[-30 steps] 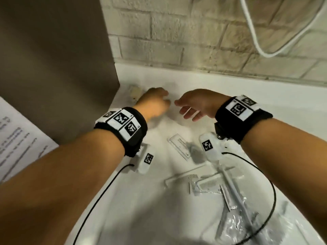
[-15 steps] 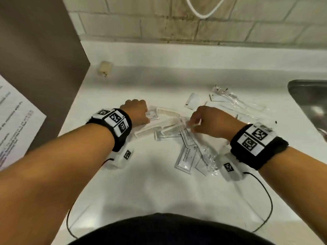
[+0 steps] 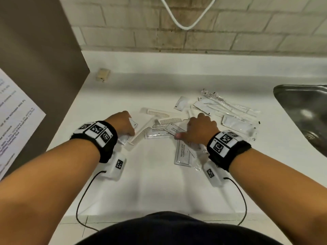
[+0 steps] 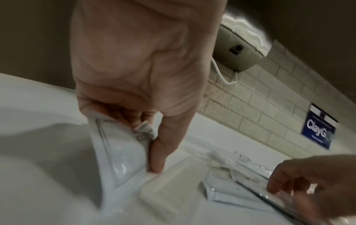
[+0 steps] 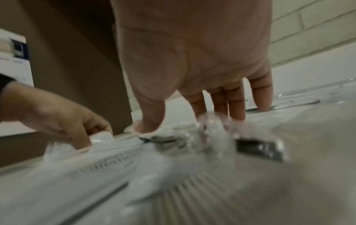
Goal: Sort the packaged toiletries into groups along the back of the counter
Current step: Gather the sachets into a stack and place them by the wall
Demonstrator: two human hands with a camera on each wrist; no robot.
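Observation:
A loose pile of packaged toiletries lies mid-counter: cream combs (image 3: 169, 120), flat shampoo sachets (image 3: 158, 133) and clear-wrapped toothbrush packs (image 3: 230, 106). My left hand (image 3: 123, 125) is at the pile's left edge. It pinches a small white sachet (image 4: 119, 153) between thumb and fingers (image 4: 158, 161), with the sachet's lower end on the counter. My right hand (image 3: 200, 128) is over the pile's middle. Its straight fingers (image 5: 237, 106) and thumb press down on crinkled clear wrappers (image 5: 204, 129) and a sachet (image 3: 174, 129). Nothing is lifted in it.
A steel sink (image 3: 304, 114) is set into the counter at the right. A brown partition (image 3: 40, 68) with a printed sheet (image 3: 16, 110) walls off the left. A small beige block (image 3: 102, 75) sits in the back left corner. A white cable (image 3: 185, 23) hangs on the brick wall.
Both hands have come back from the back left corner to the pile. The left hand now holds a sachet, and the right has settled onto the packets.

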